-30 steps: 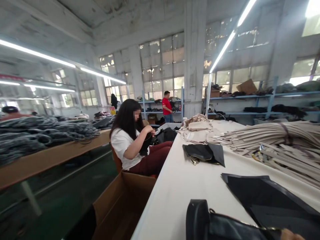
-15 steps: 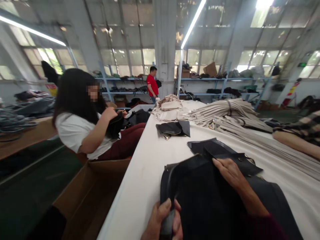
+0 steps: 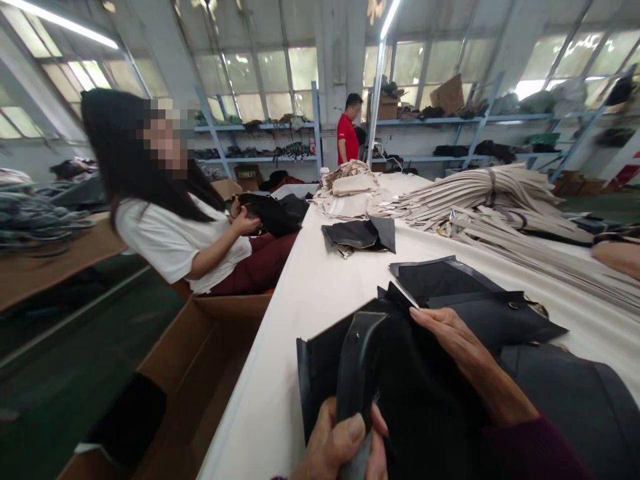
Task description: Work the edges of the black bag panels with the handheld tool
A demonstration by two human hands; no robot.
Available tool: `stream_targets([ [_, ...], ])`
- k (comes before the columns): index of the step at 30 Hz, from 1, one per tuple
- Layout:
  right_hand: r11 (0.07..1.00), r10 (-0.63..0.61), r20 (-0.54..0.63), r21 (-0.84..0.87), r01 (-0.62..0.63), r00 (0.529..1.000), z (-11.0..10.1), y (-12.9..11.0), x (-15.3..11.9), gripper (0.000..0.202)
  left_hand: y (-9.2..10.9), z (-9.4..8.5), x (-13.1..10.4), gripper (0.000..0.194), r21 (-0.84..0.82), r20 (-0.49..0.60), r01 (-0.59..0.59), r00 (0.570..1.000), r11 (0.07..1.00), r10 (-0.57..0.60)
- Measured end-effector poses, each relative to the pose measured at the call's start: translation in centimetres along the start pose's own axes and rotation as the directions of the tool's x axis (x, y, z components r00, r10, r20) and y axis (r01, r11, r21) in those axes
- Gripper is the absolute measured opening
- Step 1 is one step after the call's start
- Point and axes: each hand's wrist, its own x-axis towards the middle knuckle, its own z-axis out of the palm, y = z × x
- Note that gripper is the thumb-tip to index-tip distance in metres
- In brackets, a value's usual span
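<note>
A workshop with tall windows and blue shelving (image 3: 425,122) lies behind a pale desk (image 3: 265,347) that runs away from the wearer. At far left, grey pieces (image 3: 30,223) are heaped on a brown surface; next, a seated co-worker (image 3: 165,233) bends over dark material (image 3: 267,212), apparently held close to see it well. An open cardboard box (image 3: 215,360) stands against the desk's side, seemingly to keep its mouth within reach, with black cloth (image 3: 125,417) over its near edge. The wearer's left hand (image 3: 335,447) is clenched round a dark, glossy strap (image 3: 357,363), probably to steady it against the black piece (image 3: 415,393) over the desk; farther back stands a person in red (image 3: 347,137). Beyond the hands lies a small black item (image 3: 357,235) with a gold-coloured zip edge. The right hand (image 3: 460,337) pinches the black piece's upper edge between thumb and fingers, likely holding it spread. Past it, beige strips (image 3: 465,193) are gathered by a dark tie (image 3: 493,187), presumably to keep them together, while overlapping black panels (image 3: 565,387) lie nearer. A bare forearm (image 3: 620,257) enters at far right. The red shirt's small pale chest mark is illegible, and no brand can be read.
</note>
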Motion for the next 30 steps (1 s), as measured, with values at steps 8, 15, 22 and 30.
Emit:
stream_targets([
  [8, 0.995, -0.037, 0.104, -0.086, 0.046, 0.994, 1.8, -0.6, -1.2, 0.047, -1.0, -0.5, 0.6, 0.034, 0.017, 0.08, -0.02, 0.997, 1.0, 0.019],
  [15, 0.992, -0.077, 0.178, -0.085, 0.093, 0.981, 2.1, -0.4, -1.6, 0.049, -1.2, -0.6, 0.8, 0.027, -0.044, 0.016, -0.039, 0.999, 0.998, 0.04],
  [22, 0.995, -0.089, 0.09, -0.046, 0.093, 0.992, 2.3, 0.6, -0.8, 0.046, -1.4, -0.5, 1.2, 0.026, -0.073, 0.024, -0.115, 0.993, 0.991, 0.117],
  [30, 0.996, -0.083, 0.085, 0.044, 0.08, 0.993, 2.4, 0.2, -1.2, 0.045, -1.7, -0.5, 1.1, 0.034, 0.031, 0.004, -0.045, 0.999, 0.999, 0.045],
])
